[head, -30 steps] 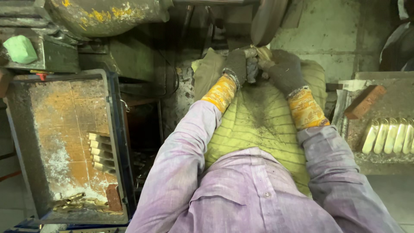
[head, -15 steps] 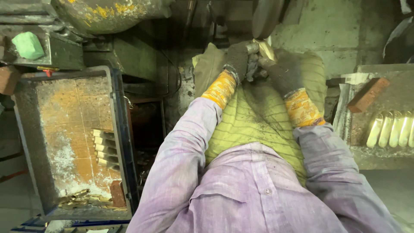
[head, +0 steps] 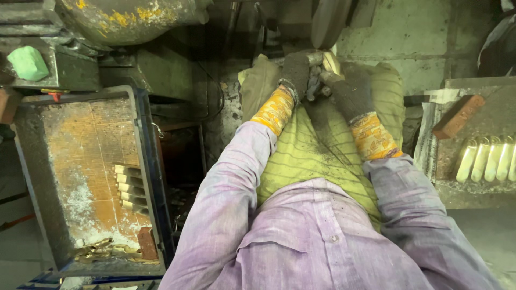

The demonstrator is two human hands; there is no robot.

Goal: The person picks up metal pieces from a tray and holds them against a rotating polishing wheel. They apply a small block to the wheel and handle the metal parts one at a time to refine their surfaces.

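1. This is a metal-polishing workshop: a buffing wheel (head: 327, 21) hangs from grimy machinery above the worker's lap.
2. A dusty, rust-stained tray (head: 37, 161) on the left holds a stack of brass pieces (head: 130, 188).
3. On the right, a bench (head: 478, 193) carries a row of pale metal handles (head: 486, 159) and a brick (head: 458, 116).
4. A green block of polishing compound (head: 28, 62) sits on a ledge; walls are bare, soot-dark concrete.

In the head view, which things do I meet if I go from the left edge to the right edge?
Green block → tray holding a row of brass bars → left hand → metal piece in both hands → right hand → red brick → pale bars.
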